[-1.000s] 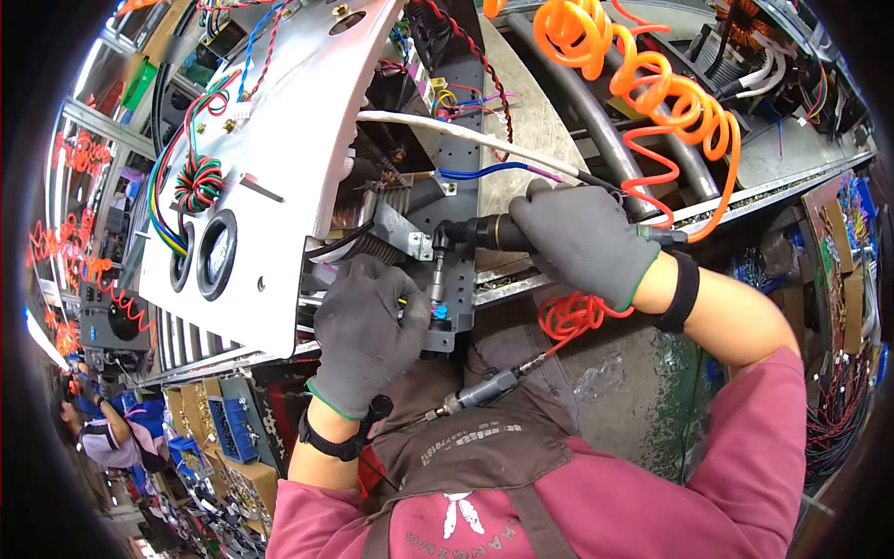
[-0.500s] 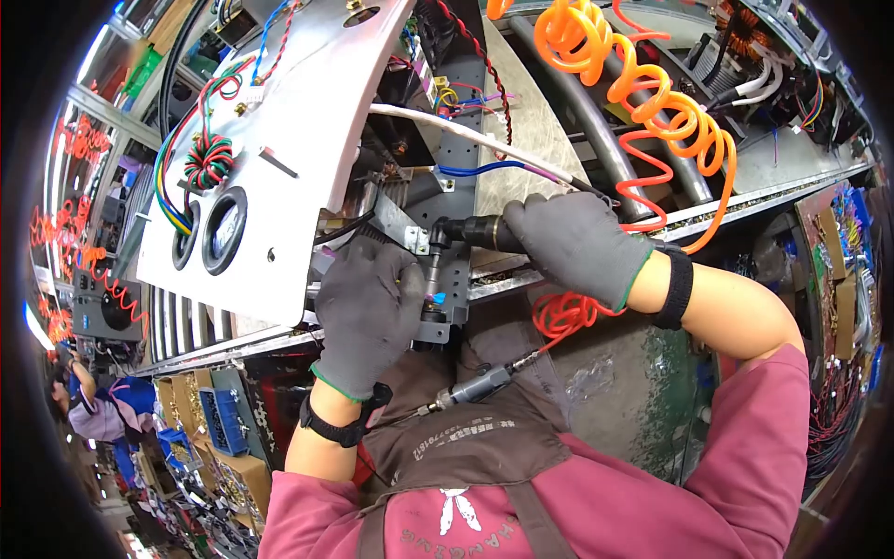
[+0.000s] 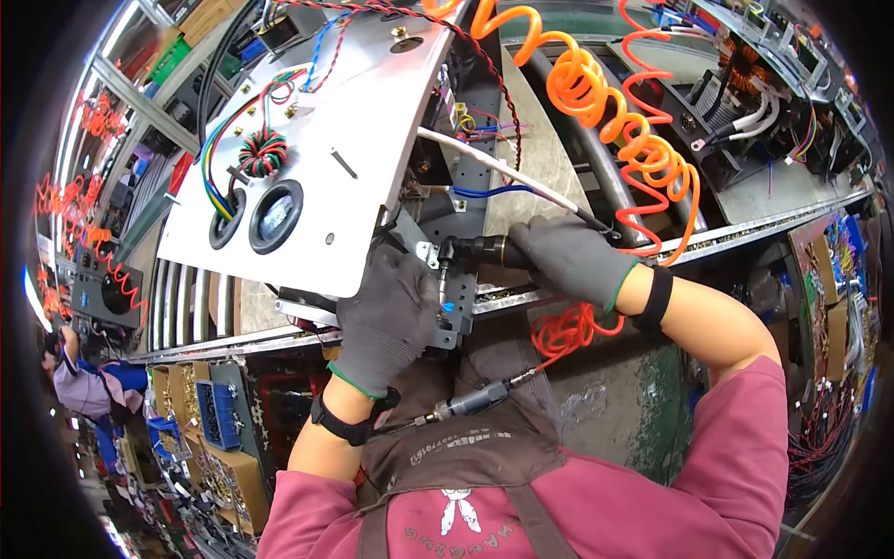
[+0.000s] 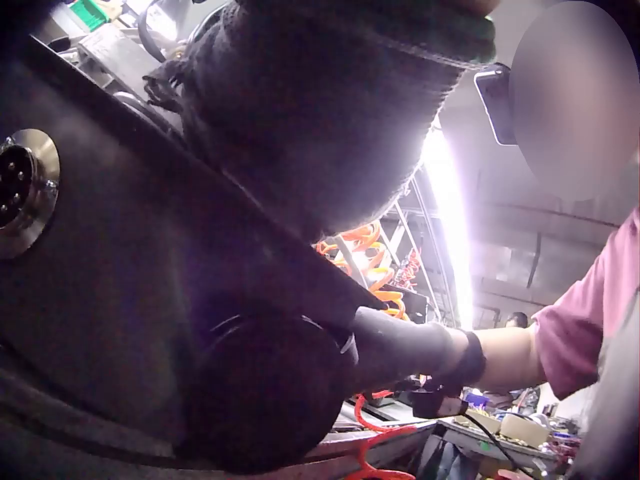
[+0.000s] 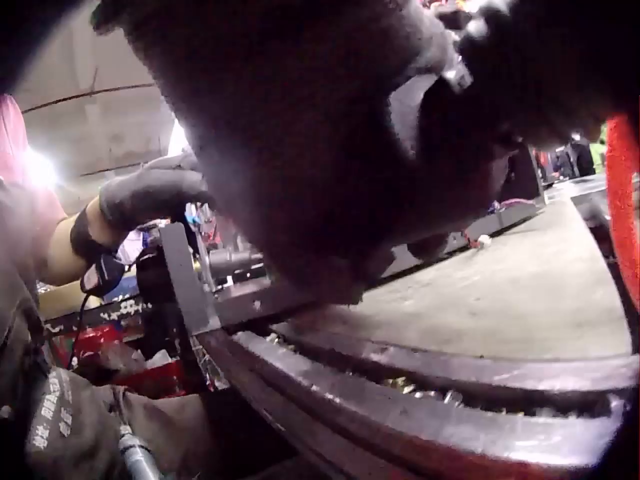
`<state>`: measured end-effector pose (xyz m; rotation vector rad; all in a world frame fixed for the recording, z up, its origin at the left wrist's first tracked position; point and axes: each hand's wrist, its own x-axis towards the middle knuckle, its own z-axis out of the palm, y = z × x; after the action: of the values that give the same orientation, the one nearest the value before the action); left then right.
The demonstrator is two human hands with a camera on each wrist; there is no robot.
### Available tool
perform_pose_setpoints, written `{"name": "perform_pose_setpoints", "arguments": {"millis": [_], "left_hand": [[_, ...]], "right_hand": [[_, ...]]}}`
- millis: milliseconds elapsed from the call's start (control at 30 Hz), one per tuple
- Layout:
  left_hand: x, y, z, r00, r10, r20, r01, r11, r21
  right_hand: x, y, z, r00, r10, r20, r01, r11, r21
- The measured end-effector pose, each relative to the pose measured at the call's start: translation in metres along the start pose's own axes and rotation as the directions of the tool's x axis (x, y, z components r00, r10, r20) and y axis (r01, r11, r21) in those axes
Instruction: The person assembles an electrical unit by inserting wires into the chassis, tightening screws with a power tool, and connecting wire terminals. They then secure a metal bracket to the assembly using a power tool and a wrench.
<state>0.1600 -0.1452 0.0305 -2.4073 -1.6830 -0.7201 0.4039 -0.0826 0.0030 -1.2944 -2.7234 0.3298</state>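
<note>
My gloved right hand (image 3: pixel 573 261) grips a black angle-head ratchet wrench (image 3: pixel 491 250). Its socket (image 3: pixel 444 281) points down into a dark, perforated metal chassis (image 3: pixel 470 210), above a small blue piece (image 3: pixel 448 307). Beside the socket, my gloved left hand (image 3: pixel 386 321) reaches in at the chassis edge. Its fingertips are partly hidden, and I cannot tell what they hold. A pale metal panel (image 3: pixel 312 172) with wires and a wound coil (image 3: pixel 263 154) stands over the left side. The right-hand glove (image 5: pixel 290 130) fills much of the right wrist view.
Orange coiled hoses (image 3: pixel 577 79) hang at upper right, near a second wired assembly (image 3: pixel 745 102). A grey inline air tool (image 3: pixel 475 401) lies across the apron, joined to a red hose (image 3: pixel 568 335). Metal rollers (image 3: pixel 191 303) run at left. Part bins (image 3: pixel 219 415) stand lower left; another person (image 3: pixel 88 382) is beyond.
The head view has shifted, so the panel appears farther right and the coiled hoses farther left. The right hand keeps its grip on the wrench, and the left hand stays close beside the socket.
</note>
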Motion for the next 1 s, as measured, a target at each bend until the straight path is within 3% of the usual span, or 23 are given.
{"name": "perform_pose_setpoints", "arguments": {"millis": [100,167,233,333,367,433,633,833,1000], "left_hand": [[-0.001,0.002,-0.001,1.000,-0.016,-0.005,0.016,1.000,-0.019],[-0.001,0.002,0.002,1.000,-0.019,0.011,0.019,1.000,0.009],[-0.002,-0.001,0.003,1.000,-0.009,0.002,0.009,1.000,0.022],[-0.004,0.000,0.003,1.000,-0.011,0.002,0.011,1.000,-0.009],[-0.005,-0.001,0.004,1.000,-0.002,0.010,0.002,1.000,0.001],[-0.005,-0.001,0.004,1.000,0.009,0.010,-0.009,1.000,0.008],[-0.010,-0.002,0.007,1.000,-0.002,0.011,0.002,1.000,0.021],[-0.012,-0.005,0.005,1.000,0.005,-0.007,-0.005,1.000,-0.011],[-0.018,-0.009,-0.011,0.989,-0.005,-0.145,-0.013,0.992,-0.123]], "right_hand": [[0.000,0.004,0.006,0.999,-0.033,0.010,0.033,0.999,0.019],[-0.002,0.005,0.014,0.989,-0.069,-0.128,0.070,0.998,0.003],[-0.001,0.005,0.013,0.989,-0.080,-0.128,0.082,0.997,0.010],[-0.001,0.002,0.006,0.999,-0.007,0.045,0.004,0.998,0.066],[-0.002,0.002,0.007,0.999,-0.012,0.045,0.010,0.998,0.060],[-0.003,0.004,0.009,0.991,-0.096,-0.096,0.098,0.995,0.009],[-0.003,0.000,0.005,0.999,-0.037,0.006,0.037,0.999,0.024],[-0.005,0.000,0.008,0.998,-0.044,-0.033,0.044,0.999,0.001],[0.000,-0.001,0.006,0.998,-0.049,-0.050,0.048,0.998,-0.034]]}}
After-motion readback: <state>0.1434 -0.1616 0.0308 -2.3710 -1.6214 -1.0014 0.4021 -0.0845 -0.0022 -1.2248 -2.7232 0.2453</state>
